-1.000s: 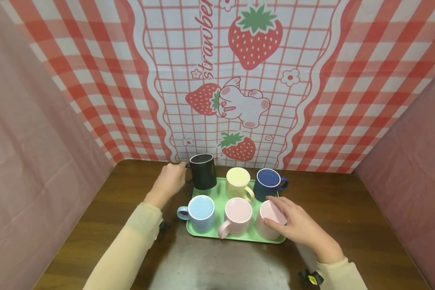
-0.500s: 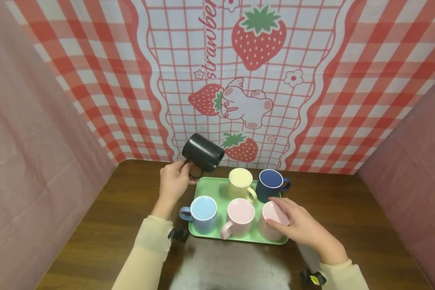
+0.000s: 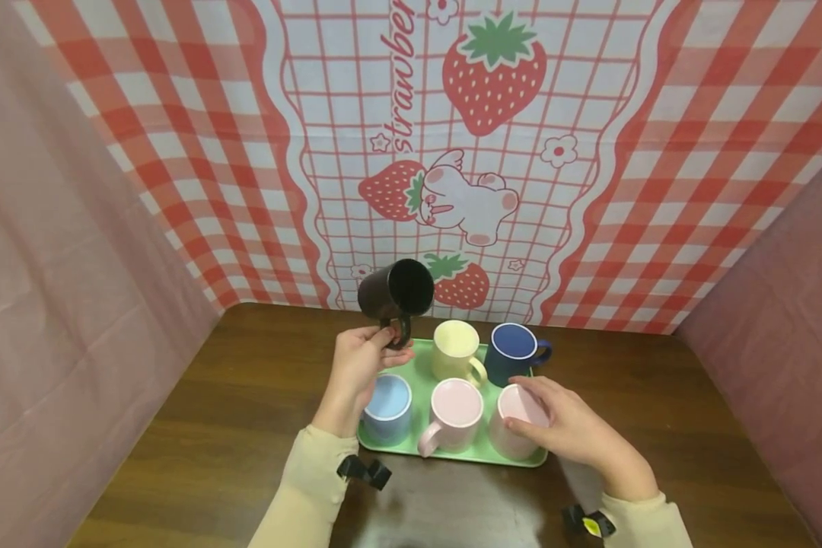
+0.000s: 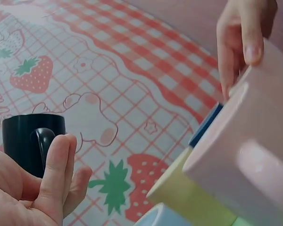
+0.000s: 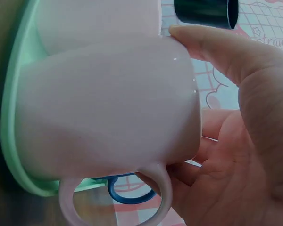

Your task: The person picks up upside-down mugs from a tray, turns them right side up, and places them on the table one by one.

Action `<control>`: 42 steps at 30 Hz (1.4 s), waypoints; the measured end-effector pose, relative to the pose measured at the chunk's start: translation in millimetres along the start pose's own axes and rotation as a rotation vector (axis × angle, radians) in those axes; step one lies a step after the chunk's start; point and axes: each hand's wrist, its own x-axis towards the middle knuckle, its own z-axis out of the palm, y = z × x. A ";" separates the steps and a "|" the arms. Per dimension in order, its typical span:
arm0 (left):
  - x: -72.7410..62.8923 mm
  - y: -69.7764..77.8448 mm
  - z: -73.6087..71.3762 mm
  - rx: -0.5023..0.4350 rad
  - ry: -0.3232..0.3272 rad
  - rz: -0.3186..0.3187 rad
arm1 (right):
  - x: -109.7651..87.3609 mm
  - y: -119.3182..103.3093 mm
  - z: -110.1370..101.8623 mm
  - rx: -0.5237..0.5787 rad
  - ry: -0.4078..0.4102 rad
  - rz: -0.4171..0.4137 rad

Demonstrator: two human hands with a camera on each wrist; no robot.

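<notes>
My left hand (image 3: 356,369) grips a black mug (image 3: 378,295) by its handle, raised above the back left of a green tray (image 3: 419,374). The mug is tipped, its dark mouth facing right and toward me. In the left wrist view the fingers stand beside the black mug's (image 4: 20,141) handle. At the tray's front right corner, my right hand (image 3: 568,422) holds a pink mug (image 3: 508,443) at its rim, thumb on one side and fingers on the other. The right wrist view shows that pink mug (image 5: 108,108) large, handle outward.
Also standing on the tray are a second pink mug (image 3: 460,415), a light blue mug (image 3: 388,426), a yellow mug (image 3: 454,352) and a navy mug (image 3: 501,367). The wooden table (image 3: 246,380) ends at a strawberry-printed cloth backdrop (image 3: 479,198). Pink curtains (image 3: 62,266) flank both sides.
My left hand lifted the black mug off the tray's back left, tipped it sideways, then turned its mouth toward me while moving right. The right hand keeps its hold on the pink mug.
</notes>
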 end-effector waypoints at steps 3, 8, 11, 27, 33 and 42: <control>-0.1 -2.0 1.5 -0.035 -0.023 -0.057 | 1.3 0.1 -0.3 0.009 -0.006 0.001; 2.1 -9.3 5.6 -0.095 -0.070 -0.136 | 5.5 0.2 -4.5 0.008 -0.034 0.002; 1.9 -14.3 10.0 -0.112 -0.099 -0.161 | 8.9 -2.8 -8.3 -0.005 -0.065 0.005; -8.4 -29.1 29.6 -0.045 -0.210 -0.207 | 56.9 -63.8 22.9 0.272 0.431 0.065; -12.4 -30.8 31.8 -0.011 -0.186 -0.201 | 67.3 -83.0 41.8 0.479 0.434 0.168; -18.8 -33.5 44.6 0.031 -0.198 -0.156 | 66.2 -100.2 47.4 0.814 0.387 0.270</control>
